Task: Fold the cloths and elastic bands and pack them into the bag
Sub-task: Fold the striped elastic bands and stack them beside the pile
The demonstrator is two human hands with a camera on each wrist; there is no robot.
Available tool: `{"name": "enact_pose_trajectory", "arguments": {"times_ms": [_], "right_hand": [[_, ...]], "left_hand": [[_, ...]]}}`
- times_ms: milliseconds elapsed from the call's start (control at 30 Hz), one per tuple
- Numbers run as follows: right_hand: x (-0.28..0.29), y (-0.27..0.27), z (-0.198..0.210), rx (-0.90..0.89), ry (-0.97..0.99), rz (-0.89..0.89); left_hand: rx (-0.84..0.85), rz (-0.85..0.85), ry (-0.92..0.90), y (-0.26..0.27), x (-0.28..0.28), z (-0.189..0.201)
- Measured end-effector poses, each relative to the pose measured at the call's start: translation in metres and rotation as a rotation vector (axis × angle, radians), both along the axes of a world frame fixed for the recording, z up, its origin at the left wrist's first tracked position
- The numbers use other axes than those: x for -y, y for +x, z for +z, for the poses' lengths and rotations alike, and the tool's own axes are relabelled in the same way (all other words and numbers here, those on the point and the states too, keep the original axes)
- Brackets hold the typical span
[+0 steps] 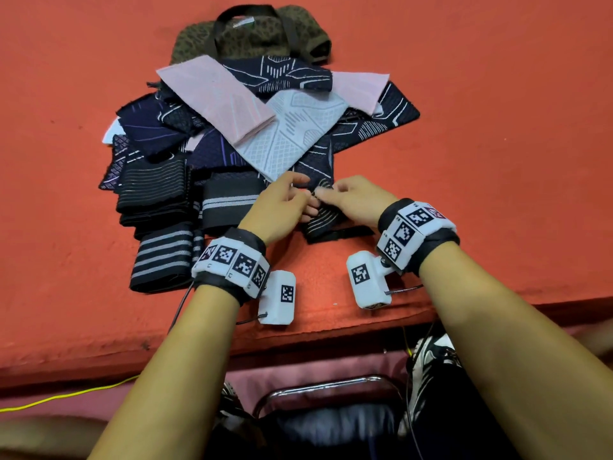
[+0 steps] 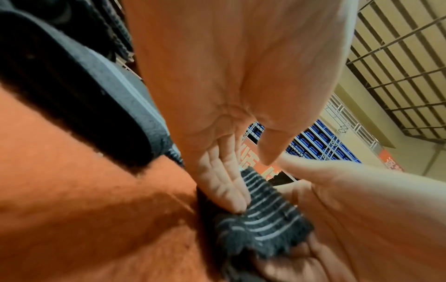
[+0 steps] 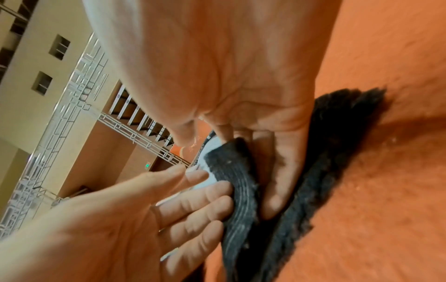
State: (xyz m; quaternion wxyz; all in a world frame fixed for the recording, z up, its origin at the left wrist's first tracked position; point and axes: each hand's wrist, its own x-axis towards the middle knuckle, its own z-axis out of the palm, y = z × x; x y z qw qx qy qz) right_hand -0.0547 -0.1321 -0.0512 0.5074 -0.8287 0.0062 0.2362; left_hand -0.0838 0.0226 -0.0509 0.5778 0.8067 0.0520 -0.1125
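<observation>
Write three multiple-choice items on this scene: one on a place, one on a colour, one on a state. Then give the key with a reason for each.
1. Where is the bag?
A. At the far end of the cloth pile
B. On the chair
C. In the left hand

2. What colour is the table cover?
A. Green
B. Orange-red
C. White

3. What are the left hand and right hand doing?
A. Resting apart
B. Lifting the bag
C. Both working the black striped band

Key: 1 A, it lies beyond the cloths. 2 B, orange-red shows in every view. 3 C, fingers of both hands touch the band.
</observation>
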Motion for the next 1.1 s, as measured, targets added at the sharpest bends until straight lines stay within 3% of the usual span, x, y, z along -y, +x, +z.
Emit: {"name": "enact_pose_trajectory", "arguments": {"times_ms": [133,233,500,733,1100], "right_hand": [[0.009,0.004,0.001,0.097,-0.290,0.029],[0.015,0.006,0.008,0.152,-0.498,0.023],[0.023,0.002,0.018,0.126,-0.722,-0.027],[0.028,0.002,0.023,0.079,-0.758,0.019],[0.022,0.004,0.011,0.077,-0.714,-0.072]], "left_hand": [[0.041,-0.020,0.134,0.000,-0.009,0.000],[-0.018,-0.069,0.180,-0.001,-0.009,-0.003],[-0.021,-0.146,0.203,-0.005,-0.001,-0.013],[0.031,-0.143,0.260,-0.005,0.005,-0.012],[0.110,-0.189,0.328,-0.006,0.009,-0.015]]}}
